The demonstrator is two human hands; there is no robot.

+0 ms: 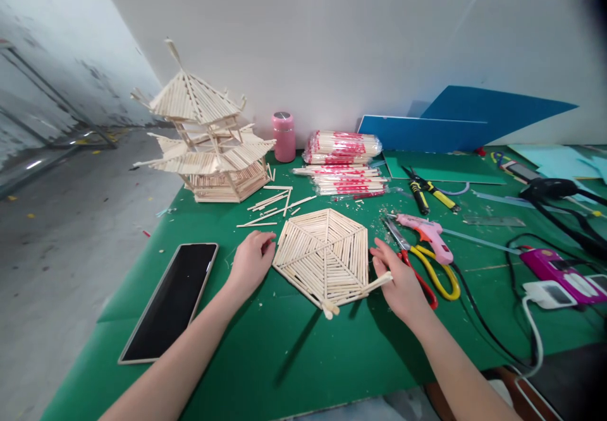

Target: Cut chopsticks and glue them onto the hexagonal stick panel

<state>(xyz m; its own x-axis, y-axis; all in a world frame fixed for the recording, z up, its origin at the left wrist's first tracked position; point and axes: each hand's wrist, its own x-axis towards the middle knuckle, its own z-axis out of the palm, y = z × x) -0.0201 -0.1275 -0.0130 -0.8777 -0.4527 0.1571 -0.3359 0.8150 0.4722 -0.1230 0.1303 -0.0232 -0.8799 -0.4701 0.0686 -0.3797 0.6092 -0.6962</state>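
A hexagonal roof panel of thin wooden sticks (327, 253) lies in front of me, its ribs meeting at the middle. Short stick tips (331, 310) jut from its near corner, and another bundle (379, 283) sticks up at its right corner. My left hand (251, 260) is at the panel's left corner with fingers curled; whether it grips anything is hidden. Beside the right edge, my right hand (397, 279) has its index finger and thumb apart, and the raised bundle passes in front of its palm.
A stick pagoda (208, 136) stands back left, near a pink flask (284, 138) and wrapped stick bundles (346, 165). Loose sticks (275, 206) lie behind the panel. Scissors (443, 275), a pink glue gun (429, 234) and pliers (427, 193) are right; a phone (173, 301) is left.
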